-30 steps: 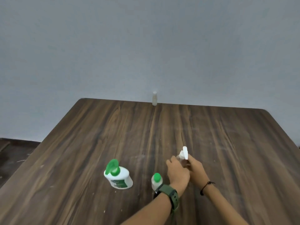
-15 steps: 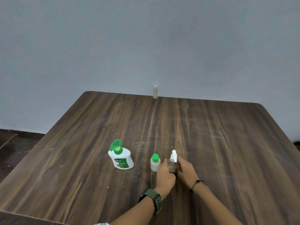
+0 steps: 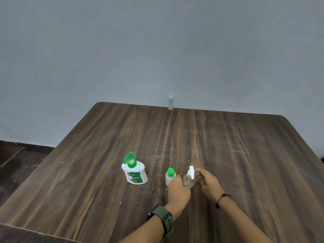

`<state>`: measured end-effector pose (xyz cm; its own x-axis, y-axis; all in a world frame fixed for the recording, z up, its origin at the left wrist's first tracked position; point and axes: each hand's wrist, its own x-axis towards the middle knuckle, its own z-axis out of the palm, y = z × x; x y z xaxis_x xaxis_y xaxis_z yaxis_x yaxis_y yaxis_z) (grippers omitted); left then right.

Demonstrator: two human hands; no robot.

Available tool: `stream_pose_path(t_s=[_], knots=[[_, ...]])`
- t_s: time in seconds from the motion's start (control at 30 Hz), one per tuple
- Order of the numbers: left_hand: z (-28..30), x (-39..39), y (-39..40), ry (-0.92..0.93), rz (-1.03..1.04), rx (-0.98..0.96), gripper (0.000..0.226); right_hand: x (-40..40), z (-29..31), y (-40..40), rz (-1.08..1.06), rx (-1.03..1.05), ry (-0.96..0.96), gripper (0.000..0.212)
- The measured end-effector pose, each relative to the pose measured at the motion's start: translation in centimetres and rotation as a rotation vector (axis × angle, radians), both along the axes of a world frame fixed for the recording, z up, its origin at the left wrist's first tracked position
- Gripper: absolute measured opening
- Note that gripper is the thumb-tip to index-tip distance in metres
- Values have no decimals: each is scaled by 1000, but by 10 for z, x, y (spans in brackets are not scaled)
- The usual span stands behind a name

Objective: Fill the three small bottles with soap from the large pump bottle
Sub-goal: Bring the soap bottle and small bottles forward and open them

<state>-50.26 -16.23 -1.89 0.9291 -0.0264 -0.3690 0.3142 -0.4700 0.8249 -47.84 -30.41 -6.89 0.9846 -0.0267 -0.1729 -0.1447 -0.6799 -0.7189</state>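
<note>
A: What differs from half a second ago?

B: Nearest the camera, both forearms reach in from the bottom edge. The left hand (image 3: 178,189), with a green watch (image 3: 162,219) on its wrist, lay against the clear bottle before; it now sits just beside and nearer than that bottle, fingers loosely curled and holding nothing that I can see. The right hand (image 3: 207,183), with a black cord bracelet (image 3: 221,199) on its wrist, has drawn off to the bottle's right. Its fingertips are close to the raised white cap, but whether they pinch it I cannot tell.

A: And the bottle between the hands?

B: A small clear bottle (image 3: 188,180) stands upright on the tabletop (image 3: 245,155), with pale contents and its white flip cap (image 3: 192,171) standing open. Just left of it, partly behind the left hand, stands a small bottle with a green cap (image 3: 170,177), closed, with pale contents too.

A: Where is the soap?

B: Further left, apart from the hands, stands the large white soap bottle (image 3: 135,172), upright, its green lid flipped open. No pump head shows.

A: Any writing?

B: The green label reads "Dettol", with "ORIGINAL" beneath. Smaller print is too blurred to read.

A: Anything further off?

B: At the far edge of the dark wood-grain tabletop, against a grey wall (image 3: 157,50), a third small clear bottle (image 3: 170,102) stands upright, well apart from the rest.
</note>
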Motion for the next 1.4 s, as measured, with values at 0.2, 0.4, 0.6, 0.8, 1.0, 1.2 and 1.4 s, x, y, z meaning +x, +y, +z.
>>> stream_pose_path(t_s=[0.2,0.4,0.6,0.8,1.0,1.2,1.4], knots=[[51,46,6,-134,126,-156,23,47,44,-9,-45,1,-153,49],[89,150,7,-184,180,-277,29,129,89,14,-20,54,-238,41],[78,265,11,2,281,-366,22,230,94,26,-53,151,-180,40],[19,376,20,94,325,-421,27,344,53,30,-146,235,-57,46],[-23,467,8,115,252,-410,46,431,4,28,-267,299,30,53],[-52,495,-12,-29,128,-271,51,466,-25,32,-290,283,-73,37],[-38,454,-17,-128,47,-234,30,424,-16,32,-303,240,-188,24]])
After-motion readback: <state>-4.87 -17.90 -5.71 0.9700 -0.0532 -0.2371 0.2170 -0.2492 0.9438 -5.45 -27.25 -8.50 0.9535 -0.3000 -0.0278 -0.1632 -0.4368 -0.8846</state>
